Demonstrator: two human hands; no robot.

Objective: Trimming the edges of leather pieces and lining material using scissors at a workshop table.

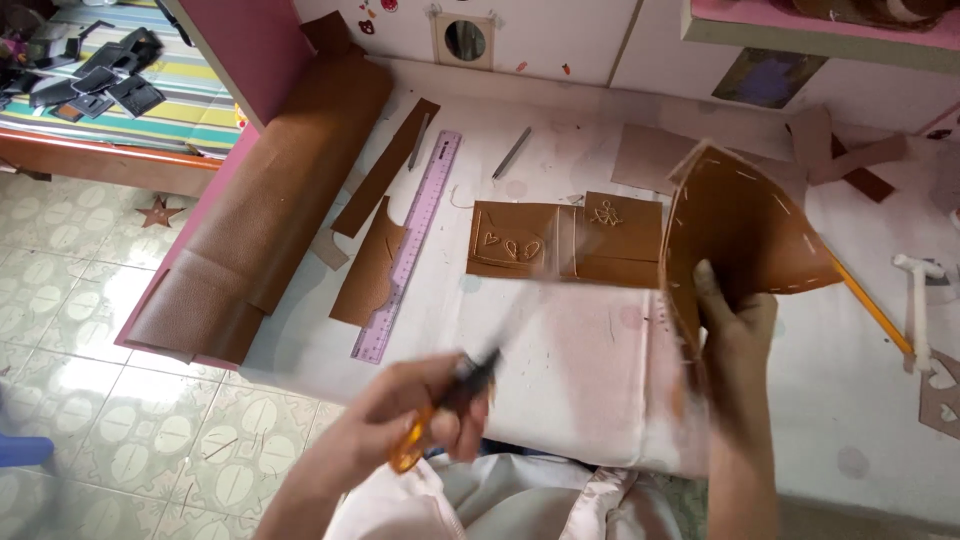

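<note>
Right of centre, the right hand point(735, 325) grips a stitched brown leather piece point(745, 235). Lower centre, the left hand point(430, 410) clenches orange-handled scissors point(440, 420), blurred. Risk: careless blades nick stitching or fingers.

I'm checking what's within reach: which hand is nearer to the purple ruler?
Left. The left hand, gripping orange-handled scissors, sits just right of the purple ruler and its lower end; the right hand holds the stitched leather piece farther right.
</note>
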